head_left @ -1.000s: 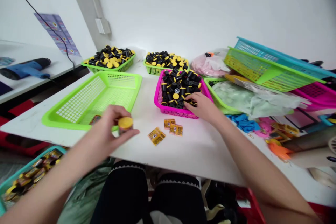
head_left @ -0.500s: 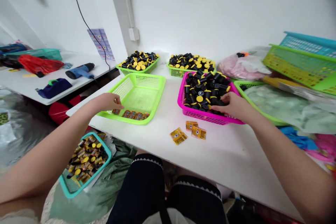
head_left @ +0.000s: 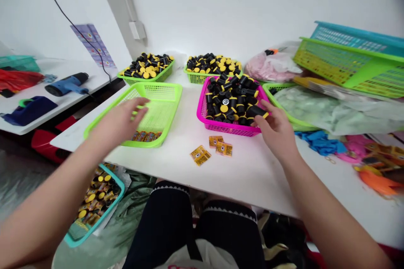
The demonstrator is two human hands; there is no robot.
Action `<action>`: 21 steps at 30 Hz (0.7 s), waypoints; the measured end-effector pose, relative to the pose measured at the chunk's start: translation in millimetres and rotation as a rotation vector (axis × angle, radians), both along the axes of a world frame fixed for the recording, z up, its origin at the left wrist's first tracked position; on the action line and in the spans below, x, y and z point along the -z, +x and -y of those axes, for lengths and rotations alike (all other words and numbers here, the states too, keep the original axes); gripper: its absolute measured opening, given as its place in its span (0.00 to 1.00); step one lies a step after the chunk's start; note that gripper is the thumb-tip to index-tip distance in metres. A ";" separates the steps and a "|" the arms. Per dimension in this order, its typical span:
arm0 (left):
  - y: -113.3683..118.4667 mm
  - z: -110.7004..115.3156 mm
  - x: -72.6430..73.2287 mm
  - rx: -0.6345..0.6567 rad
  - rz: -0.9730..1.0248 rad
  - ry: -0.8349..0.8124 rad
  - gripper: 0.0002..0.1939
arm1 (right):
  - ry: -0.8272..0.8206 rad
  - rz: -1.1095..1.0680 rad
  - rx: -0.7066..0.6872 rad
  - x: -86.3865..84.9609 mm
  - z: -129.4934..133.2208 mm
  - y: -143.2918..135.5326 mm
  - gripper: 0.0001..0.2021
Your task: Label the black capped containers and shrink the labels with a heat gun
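My left hand (head_left: 121, 119) hovers over the front left part of a light green basket (head_left: 176, 96), its fingers apart and nothing visible in them. Wrapped cylinders with orange printed film (head_left: 147, 136) lie along that basket's front wall. At the right side of a magenta basket (head_left: 224, 127), my right hand (head_left: 273, 124) grips a black cylinder with a yellow rim (head_left: 256, 112) between thumb and fingers. Many similar black and yellow cylinders (head_left: 225, 92) fill the magenta basket. Orange printed film sleeves (head_left: 200, 155) lie flat on the white table in front of it.
Two green baskets of black and yellow cylinders (head_left: 147, 67) stand by the wall. A teal basket (head_left: 118, 185) of wrapped cylinders sits low at left. Stacked baskets (head_left: 347, 67) and plastic bags (head_left: 334, 105) occupy the right. A blue heat gun (head_left: 67, 85) lies on the side table.
My left hand has lifted from the wrapped cylinders and its fingers have spread. My right hand has drawn a black cylinder up to the magenta basket's right edge. The view has shifted right.
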State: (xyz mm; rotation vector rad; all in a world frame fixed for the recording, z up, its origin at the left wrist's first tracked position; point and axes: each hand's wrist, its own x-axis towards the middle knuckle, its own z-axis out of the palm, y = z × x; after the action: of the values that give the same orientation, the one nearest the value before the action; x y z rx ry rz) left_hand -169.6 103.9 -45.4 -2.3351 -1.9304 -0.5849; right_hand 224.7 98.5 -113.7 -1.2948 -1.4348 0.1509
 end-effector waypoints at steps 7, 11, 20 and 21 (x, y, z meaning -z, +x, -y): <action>90.6 54.1 113.5 0.799 -0.275 -0.045 0.25 | 0.061 -0.136 -0.149 3.2 7.1 -10.4 0.18; 77.2 80.5 145.4 0.769 -0.373 0.093 0.32 | 0.067 -0.093 -0.146 5.8 8.8 -10.3 0.17; 56.1 100.5 93.9 0.990 -0.197 0.356 0.18 | 0.069 -0.095 -0.241 7.4 11.2 -18.1 0.18; 62.8 91.7 85.5 0.945 -0.074 0.325 0.18 | 0.066 -0.111 -0.257 7.8 11.9 -19.9 0.17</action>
State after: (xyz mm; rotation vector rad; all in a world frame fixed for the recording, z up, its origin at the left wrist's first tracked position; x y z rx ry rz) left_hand -106.8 12.2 -131.0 -2.8413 -0.5255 -0.7470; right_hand 204.9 86.6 -121.5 -1.0294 -1.4935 0.3395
